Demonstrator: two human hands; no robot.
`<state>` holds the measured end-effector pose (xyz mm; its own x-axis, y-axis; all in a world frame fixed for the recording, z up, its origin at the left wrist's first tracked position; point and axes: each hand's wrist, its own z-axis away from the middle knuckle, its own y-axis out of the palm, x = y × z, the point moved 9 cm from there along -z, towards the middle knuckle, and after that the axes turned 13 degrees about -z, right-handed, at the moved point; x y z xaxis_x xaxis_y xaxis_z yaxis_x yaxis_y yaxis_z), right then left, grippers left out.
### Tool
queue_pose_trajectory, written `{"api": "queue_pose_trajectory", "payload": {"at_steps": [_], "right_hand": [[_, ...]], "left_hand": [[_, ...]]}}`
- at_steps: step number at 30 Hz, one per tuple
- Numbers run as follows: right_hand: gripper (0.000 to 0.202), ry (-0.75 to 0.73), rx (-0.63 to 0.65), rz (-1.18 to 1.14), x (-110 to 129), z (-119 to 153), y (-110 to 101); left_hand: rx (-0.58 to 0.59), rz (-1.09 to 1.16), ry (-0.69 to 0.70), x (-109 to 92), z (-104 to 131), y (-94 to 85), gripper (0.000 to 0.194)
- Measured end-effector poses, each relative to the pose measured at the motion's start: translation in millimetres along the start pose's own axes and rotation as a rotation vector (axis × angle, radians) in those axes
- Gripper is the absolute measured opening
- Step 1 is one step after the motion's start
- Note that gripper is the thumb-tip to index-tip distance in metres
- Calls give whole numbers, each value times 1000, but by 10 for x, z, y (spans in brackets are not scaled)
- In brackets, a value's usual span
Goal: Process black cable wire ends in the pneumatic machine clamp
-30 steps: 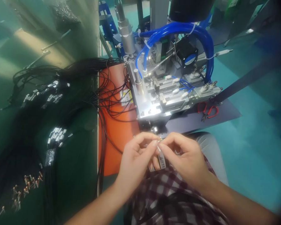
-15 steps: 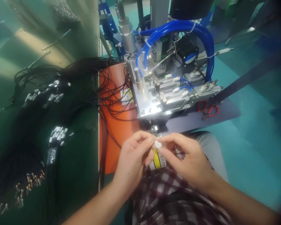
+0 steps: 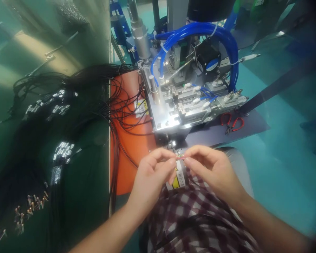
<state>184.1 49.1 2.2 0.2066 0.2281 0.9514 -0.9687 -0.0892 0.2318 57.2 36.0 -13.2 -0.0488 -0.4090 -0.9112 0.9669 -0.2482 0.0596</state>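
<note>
Your left hand (image 3: 153,173) and right hand (image 3: 216,171) pinch fine coloured wires (image 3: 180,157), probably separating them; next calls for steady fingers.

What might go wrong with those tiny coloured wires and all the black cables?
The thin red and green wires might slip, being slender and merely pinched by the left hand and right hand. The long, thin black cables cross loosely over the flat orange sheet, so they could tangle or snag.
</note>
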Motion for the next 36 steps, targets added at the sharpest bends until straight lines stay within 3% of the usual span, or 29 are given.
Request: {"api": "queue_pose_trajectory", "payload": {"at_steps": [9, 19, 29, 36], "right_hand": [[22, 337, 169, -456, -340, -5, 133], [15, 516, 233, -587, -374, 18, 178], [20, 520, 311, -528, -403, -11, 209], [17, 197, 296, -123, -104, -46, 147]], "left_hand": [[28, -9, -8, 0, -3, -13, 15], [36, -145, 43, -54, 2, 8, 17], [73, -112, 57, -61, 8, 20, 18], [112, -131, 18, -44, -9, 52, 22]]}}
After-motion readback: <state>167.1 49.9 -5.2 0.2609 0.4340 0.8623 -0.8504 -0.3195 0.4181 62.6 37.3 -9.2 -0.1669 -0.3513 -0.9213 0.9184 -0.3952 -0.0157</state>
